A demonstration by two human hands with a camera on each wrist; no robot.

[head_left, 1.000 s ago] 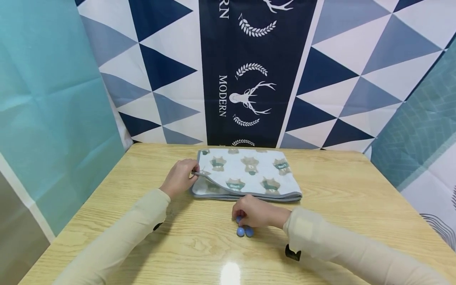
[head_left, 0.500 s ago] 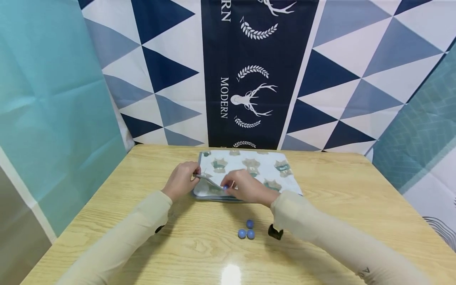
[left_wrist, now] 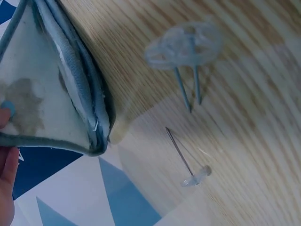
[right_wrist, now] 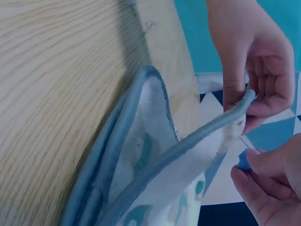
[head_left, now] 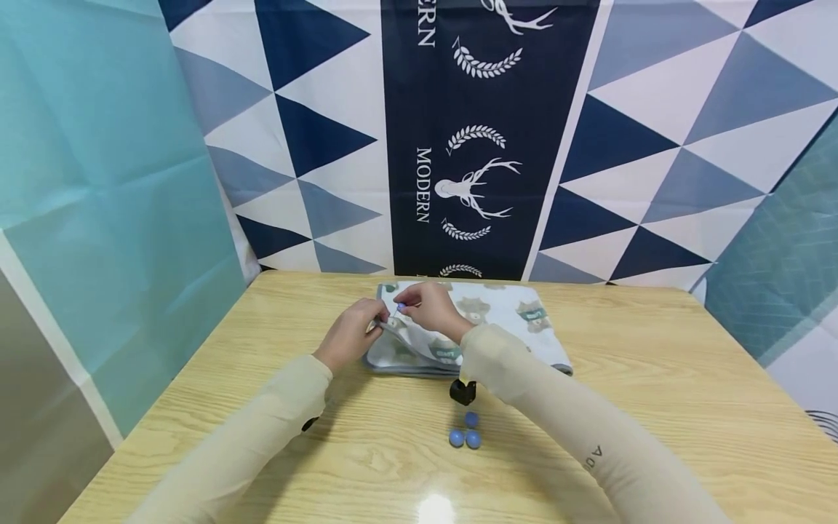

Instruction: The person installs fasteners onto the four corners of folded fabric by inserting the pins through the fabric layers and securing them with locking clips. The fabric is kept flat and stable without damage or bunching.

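Note:
My left hand point(head_left: 353, 331) grips the near left corner of a folded blanket point(head_left: 537, 316) with a bear print and grey edging, and holds its top layer up. Close by, my right hand point(head_left: 432, 306) pinches a small blue rounded piece point(right_wrist: 243, 161) between thumb and fingertips. A thin needle-like line shows between that piece and the raised corner. Whether they touch, I cannot tell. In the left wrist view, clear-headed pins point(left_wrist: 178, 155) lie on the wooden table, one apart and others with prongs pointing down.
Three blue round pieces point(head_left: 471, 420) sit on the table point(head_left: 366, 458) in front of the blanket, below my right forearm. A patterned curtain point(head_left: 458, 145) hangs behind the table's far edge, and a teal cloth point(head_left: 118, 182) hangs at the left.
My right hand has picked up a blue piece from the table and carried it up and left to the blanket corner. My left hand keeps its grip on the corner.

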